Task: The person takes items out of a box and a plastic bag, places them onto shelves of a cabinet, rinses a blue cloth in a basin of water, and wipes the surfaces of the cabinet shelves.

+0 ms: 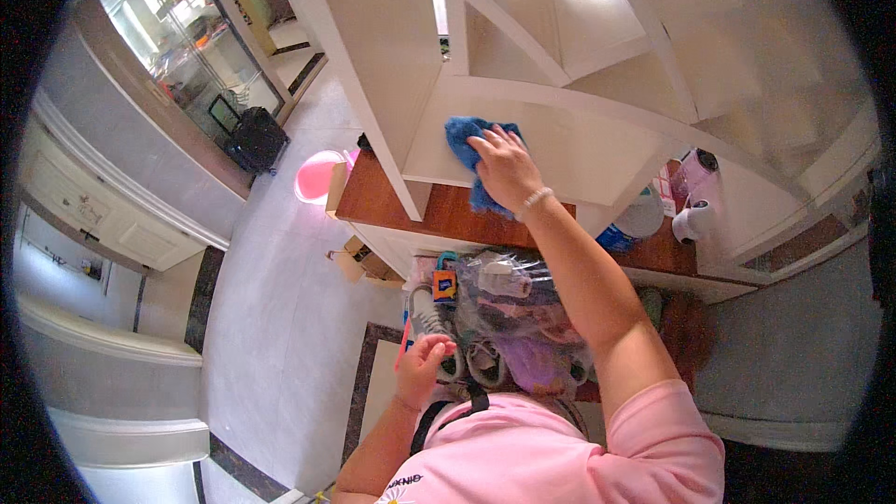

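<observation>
My right hand (505,166) presses a blue cloth (464,135) flat against a white shelf board (581,147). The cloth spreads out past the fingers, and one end hangs over the board's front edge. Low in front of my body is my left hand (420,369), its fingers curled in above the shoes. A thin pink edge shows beside it; whether the fingers hold anything is unclear. The shelf board belongs to a white shelving unit with an upright side panel (385,35) and slanted dividers (518,38). Below it runs a brown wooden top (448,206).
Sneakers (428,315), an orange-and-blue package (444,285) and a clear plastic bag (504,308) crowd the space below. Bottles and a white cup-like item (691,222) stand right on the brown top. Cardboard boxes (364,262), a pink basin (318,176) and a black suitcase (257,140) are left.
</observation>
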